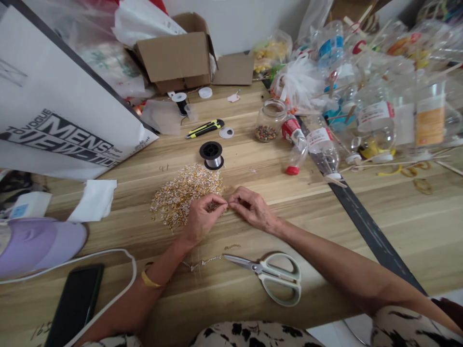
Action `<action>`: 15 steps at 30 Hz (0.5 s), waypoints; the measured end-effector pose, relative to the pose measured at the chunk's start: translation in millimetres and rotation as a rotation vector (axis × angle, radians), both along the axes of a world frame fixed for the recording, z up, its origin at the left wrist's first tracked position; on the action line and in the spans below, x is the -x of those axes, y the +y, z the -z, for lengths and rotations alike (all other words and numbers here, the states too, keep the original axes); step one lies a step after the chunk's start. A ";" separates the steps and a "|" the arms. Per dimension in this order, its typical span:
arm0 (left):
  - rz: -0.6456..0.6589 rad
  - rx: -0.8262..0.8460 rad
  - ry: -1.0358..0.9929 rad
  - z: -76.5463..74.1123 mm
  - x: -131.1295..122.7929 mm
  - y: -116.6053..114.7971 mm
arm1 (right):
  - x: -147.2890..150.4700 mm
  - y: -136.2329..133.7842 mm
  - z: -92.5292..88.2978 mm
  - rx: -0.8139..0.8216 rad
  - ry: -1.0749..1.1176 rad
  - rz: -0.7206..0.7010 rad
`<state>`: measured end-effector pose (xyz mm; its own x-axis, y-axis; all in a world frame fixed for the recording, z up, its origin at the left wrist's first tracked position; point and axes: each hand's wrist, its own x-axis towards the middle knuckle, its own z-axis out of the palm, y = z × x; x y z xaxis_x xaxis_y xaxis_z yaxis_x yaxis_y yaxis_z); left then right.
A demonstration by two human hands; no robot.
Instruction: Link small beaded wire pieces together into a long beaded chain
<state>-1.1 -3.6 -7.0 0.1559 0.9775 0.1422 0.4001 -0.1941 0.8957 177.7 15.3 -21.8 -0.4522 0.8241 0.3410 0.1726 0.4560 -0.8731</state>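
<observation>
My left hand (203,217) and my right hand (252,208) meet fingertip to fingertip, each in a pinch. Whatever sits between the fingertips is too small to make out. Behind and left of them spreads a heap of small gold and clear beads or chain pieces (184,193). A short beaded chain (202,262) lies on the table below my left hand, with a small gold chain piece (232,246) close by. Scissors with pale handles (278,274) rest in front of me, blades slightly apart. Beyond the heap stands a black spool of clear thread (211,156).
A yellow-black utility knife (204,128), a jar of beads (267,125) and a cardboard box (173,58) are further back. Plastic bottles (323,144) crowd the right. At left are a phone (75,303), a white cable (132,270) and a purple object (47,243).
</observation>
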 end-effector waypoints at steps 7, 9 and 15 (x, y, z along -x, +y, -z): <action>-0.031 0.002 0.031 -0.4 -0.9 -0.1 | -1.4 -0.2 1.8 0.062 -0.010 -0.022; -0.032 -0.020 0.038 0.0 -1.2 0.0 | -1.4 -0.3 2.2 0.089 0.003 -0.035; -0.032 -0.099 0.060 2.1 -1.4 0.2 | -1.4 -0.5 2.1 0.146 0.022 -0.070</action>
